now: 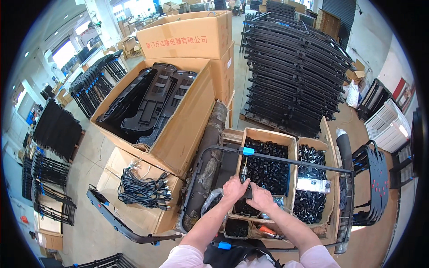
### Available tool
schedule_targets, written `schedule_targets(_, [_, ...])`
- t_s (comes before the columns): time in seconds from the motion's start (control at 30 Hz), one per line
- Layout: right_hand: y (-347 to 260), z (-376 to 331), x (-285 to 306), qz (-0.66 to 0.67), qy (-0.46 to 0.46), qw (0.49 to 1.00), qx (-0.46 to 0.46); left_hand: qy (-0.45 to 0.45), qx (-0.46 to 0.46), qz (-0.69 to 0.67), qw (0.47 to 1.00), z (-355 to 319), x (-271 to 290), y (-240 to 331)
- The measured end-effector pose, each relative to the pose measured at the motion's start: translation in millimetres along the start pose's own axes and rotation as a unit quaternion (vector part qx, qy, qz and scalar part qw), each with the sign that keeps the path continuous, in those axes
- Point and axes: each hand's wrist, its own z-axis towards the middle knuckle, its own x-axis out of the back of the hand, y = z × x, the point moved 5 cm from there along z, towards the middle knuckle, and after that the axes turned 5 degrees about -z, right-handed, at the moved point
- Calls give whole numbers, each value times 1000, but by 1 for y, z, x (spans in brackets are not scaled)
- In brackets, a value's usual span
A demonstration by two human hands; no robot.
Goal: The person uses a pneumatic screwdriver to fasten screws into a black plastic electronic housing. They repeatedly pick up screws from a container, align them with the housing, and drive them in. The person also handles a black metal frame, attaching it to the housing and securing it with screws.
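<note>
My left hand [234,188] and my right hand [261,197] are close together over the near left part of the parts bins, fingers curled inward. Between them is a small dark piece [247,193], mostly covered by the fingers, so its kind is unclear. Just beyond my left hand a shiny metal cylinder [244,170] sticks up; whether that hand grips it cannot be told. Around my hands a black rounded frame [304,164] with blue tape [248,151] lies across the bins. Under them are small compartments of dark screws [237,228].
Cardboard bins hold black caps [268,167] and black fittings [311,207], with a white box [313,185] on top. Left stands a carton of black plastic panels [154,102], near coiled black cables [145,190]. Stacked black frames [292,71] rise beyond; a wrapped roll [214,129] leans alongside.
</note>
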Motion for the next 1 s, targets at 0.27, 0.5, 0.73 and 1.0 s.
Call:
schedule_targets(0.27, [5, 4, -2, 13, 28, 999, 16, 25, -9, -6, 1000, 5, -3, 0])
schedule_targets(0.5, [5, 6, -3, 18, 30, 999, 9, 20, -12, -7, 1000, 10, -3, 0])
schedule_targets(0.73, [5, 10, 0, 29, 27, 999, -20, -4, 2, 3, 1000, 20, -3, 4])
schedule_targets(1.0, [12, 16, -2, 44, 30, 998, -17, -8, 6, 11, 1000, 26, 0, 10])
